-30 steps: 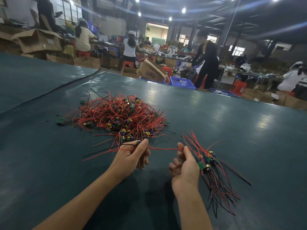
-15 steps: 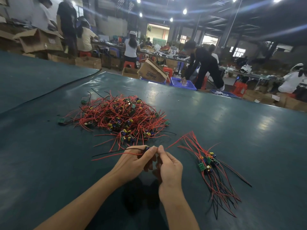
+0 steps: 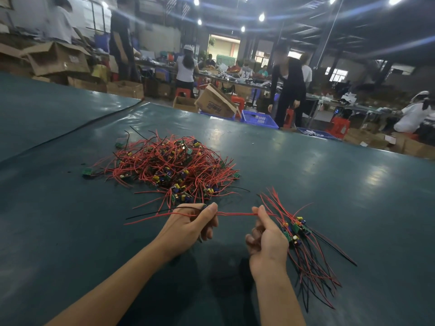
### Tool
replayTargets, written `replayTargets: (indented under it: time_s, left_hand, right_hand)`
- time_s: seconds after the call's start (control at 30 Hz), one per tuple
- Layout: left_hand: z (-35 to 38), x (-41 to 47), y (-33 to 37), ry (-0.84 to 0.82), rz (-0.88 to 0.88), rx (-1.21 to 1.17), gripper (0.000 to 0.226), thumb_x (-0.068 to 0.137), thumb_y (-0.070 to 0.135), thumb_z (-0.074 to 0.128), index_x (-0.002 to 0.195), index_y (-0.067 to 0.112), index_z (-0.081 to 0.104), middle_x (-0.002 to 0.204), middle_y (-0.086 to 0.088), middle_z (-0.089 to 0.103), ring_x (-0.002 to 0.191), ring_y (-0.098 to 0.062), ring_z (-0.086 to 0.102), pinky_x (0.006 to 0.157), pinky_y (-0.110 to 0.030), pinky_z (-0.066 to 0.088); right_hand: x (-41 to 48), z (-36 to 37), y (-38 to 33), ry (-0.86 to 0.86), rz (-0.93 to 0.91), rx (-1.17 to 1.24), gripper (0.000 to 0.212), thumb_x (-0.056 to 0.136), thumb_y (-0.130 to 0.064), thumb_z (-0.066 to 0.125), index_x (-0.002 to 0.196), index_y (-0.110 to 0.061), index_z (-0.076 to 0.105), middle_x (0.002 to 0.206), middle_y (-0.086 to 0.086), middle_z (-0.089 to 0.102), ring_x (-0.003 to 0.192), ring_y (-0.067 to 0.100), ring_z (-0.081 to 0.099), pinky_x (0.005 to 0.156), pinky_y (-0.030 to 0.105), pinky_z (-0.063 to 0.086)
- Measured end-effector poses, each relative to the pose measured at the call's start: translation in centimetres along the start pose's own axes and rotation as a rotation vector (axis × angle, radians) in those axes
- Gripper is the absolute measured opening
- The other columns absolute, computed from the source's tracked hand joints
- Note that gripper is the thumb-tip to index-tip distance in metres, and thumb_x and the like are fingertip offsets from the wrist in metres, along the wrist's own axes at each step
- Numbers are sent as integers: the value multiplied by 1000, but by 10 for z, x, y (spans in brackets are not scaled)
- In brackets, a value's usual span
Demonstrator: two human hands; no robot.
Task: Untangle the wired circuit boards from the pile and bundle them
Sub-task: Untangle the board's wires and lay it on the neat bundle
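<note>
The pile of wired circuit boards [image 3: 174, 168] on the table [image 3: 70, 231] is large and tangled. In front of the pile our left hand [image 3: 188, 225] grips one red wire [image 3: 235, 214], and the fingers of our right hand [image 3: 266, 238] pinch it too. Right of the pile lies a small bundle [image 3: 303, 243]. Much is left, we judge.

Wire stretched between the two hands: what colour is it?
The wire is red, seen best in the head view.

the pile [image 3: 169, 170] lies on the surface [image 3: 341, 184], at 12 o'clock from the left hand [image 3: 188, 225]; the bundle [image 3: 306, 250] lies at 3 o'clock, just beside the right hand [image 3: 266, 241]; a wire [image 3: 235, 214] spans between both hands.
</note>
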State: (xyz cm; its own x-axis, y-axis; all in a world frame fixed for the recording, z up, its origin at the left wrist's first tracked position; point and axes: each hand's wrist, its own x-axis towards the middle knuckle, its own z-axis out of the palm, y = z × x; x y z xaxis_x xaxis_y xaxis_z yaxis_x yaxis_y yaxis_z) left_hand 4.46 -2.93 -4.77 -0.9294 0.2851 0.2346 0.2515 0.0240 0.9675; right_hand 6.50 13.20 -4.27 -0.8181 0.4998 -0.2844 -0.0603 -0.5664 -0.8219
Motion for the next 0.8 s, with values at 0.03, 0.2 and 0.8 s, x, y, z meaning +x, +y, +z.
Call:
replayTargets:
  time_s: [0.03,0.2,0.8]
  left_hand:
    - [-1,1,0,14,-7,-5,41,87,52,50,66,20,67,55,-2,62,52,-16,57,52,-23,46]
    - [-4,5,-1,105,-23,5,45,83,54,53,69,15,71,56,-4,66,50,-13,58,48,-22,46]
    - [-11,11,-1,181,-188,-535,31,58,44,80,75,18,79,82,-7,73,53,-8,56,44,-18,43]
  right_hand:
    - [1,-1,-1,-2,-2,26,17,90,-21,70,80,-9,75,52,-8,38,37,5,26,35,17,25]
    - [2,-3,-1,-23,-13,64,20,93,-22,65,79,-9,72,50,-10,38,36,4,27,35,16,24]
    - [-3,-2,0,-61,-77,-22,35,94,-21,62,63,-13,77,50,-8,38,40,6,29,37,18,25]
